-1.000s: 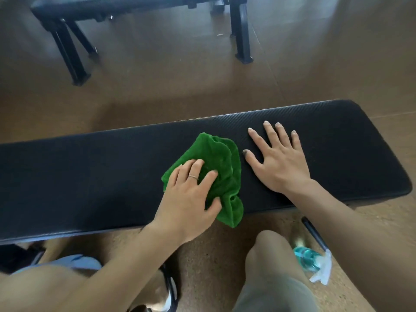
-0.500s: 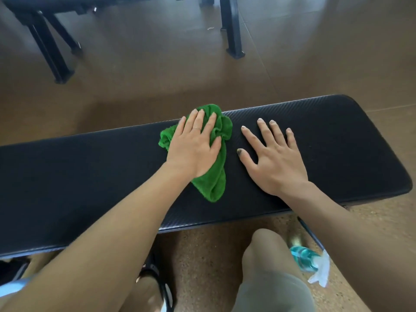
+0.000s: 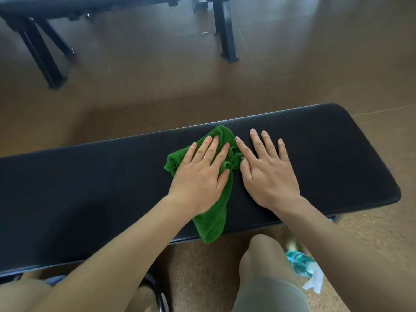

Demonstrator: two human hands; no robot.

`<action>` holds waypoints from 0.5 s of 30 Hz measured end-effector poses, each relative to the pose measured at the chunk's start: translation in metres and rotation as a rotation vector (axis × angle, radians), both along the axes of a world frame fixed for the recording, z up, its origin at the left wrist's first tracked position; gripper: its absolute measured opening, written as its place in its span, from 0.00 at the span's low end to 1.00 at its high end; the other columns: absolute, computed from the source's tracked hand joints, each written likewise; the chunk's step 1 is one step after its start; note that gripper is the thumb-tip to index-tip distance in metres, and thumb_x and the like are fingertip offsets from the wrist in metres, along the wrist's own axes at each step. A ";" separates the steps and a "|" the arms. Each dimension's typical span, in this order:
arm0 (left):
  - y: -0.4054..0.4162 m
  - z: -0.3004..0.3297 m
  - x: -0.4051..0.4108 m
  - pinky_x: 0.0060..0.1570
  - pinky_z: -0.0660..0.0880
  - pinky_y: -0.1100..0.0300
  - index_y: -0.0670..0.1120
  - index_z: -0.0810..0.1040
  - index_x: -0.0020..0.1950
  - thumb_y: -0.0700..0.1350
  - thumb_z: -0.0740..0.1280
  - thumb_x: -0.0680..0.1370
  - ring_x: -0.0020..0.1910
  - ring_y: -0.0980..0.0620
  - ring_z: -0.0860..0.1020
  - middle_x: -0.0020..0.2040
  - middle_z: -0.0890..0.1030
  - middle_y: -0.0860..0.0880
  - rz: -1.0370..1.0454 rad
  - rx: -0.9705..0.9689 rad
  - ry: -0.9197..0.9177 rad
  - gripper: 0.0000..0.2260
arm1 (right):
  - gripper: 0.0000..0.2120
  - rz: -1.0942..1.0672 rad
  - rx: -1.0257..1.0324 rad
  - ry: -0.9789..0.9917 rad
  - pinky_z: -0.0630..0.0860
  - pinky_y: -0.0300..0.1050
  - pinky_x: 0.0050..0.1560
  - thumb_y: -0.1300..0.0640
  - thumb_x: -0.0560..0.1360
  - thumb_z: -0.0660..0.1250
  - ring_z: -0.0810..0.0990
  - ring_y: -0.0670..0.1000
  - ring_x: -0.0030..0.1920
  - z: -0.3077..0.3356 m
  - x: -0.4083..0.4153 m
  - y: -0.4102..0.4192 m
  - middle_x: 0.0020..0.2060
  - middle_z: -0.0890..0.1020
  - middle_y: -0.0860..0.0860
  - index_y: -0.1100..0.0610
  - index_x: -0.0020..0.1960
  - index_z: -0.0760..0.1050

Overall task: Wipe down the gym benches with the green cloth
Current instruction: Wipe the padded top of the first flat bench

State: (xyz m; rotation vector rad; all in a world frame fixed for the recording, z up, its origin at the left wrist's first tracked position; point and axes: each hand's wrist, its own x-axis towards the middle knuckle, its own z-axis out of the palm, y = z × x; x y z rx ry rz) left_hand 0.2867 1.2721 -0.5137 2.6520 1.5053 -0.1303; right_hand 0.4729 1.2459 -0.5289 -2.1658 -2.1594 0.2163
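Green cloth (image 3: 211, 224) now against right hand (image 3: 267, 174)

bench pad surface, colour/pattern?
Black, with a fine carbon-fibre-like weave texture on the bench pad; head view.

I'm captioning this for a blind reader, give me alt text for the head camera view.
A person's left hand presses a green cloth flat onto a black padded gym bench, while the right hand rests open beside it. A blue spray bottle lies on the brown floor; a second bench stands behind.
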 end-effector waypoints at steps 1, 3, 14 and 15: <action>0.017 -0.001 0.006 0.82 0.40 0.49 0.52 0.45 0.85 0.58 0.43 0.87 0.84 0.51 0.42 0.85 0.46 0.48 0.005 -0.002 -0.010 0.27 | 0.31 -0.004 0.000 0.009 0.41 0.60 0.82 0.43 0.81 0.34 0.43 0.53 0.84 0.000 0.000 0.001 0.84 0.48 0.50 0.42 0.84 0.45; 0.053 -0.002 0.023 0.82 0.41 0.49 0.52 0.46 0.85 0.58 0.44 0.87 0.84 0.51 0.44 0.85 0.48 0.49 0.045 -0.009 -0.023 0.27 | 0.31 -0.017 0.006 0.027 0.42 0.59 0.82 0.43 0.81 0.34 0.44 0.52 0.84 0.002 -0.001 0.004 0.84 0.50 0.49 0.43 0.84 0.49; -0.016 0.003 0.015 0.82 0.41 0.47 0.50 0.47 0.85 0.58 0.42 0.86 0.84 0.51 0.42 0.85 0.46 0.48 0.032 -0.042 -0.047 0.28 | 0.32 -0.040 0.015 0.059 0.42 0.57 0.82 0.43 0.81 0.34 0.45 0.50 0.84 0.001 0.000 0.001 0.84 0.50 0.48 0.45 0.84 0.49; -0.032 0.003 0.011 0.82 0.42 0.47 0.50 0.48 0.85 0.58 0.41 0.85 0.84 0.51 0.43 0.85 0.47 0.48 0.015 -0.031 -0.044 0.29 | 0.32 -0.037 0.015 0.055 0.42 0.57 0.82 0.43 0.81 0.34 0.44 0.50 0.84 0.001 0.001 0.001 0.84 0.50 0.48 0.45 0.84 0.48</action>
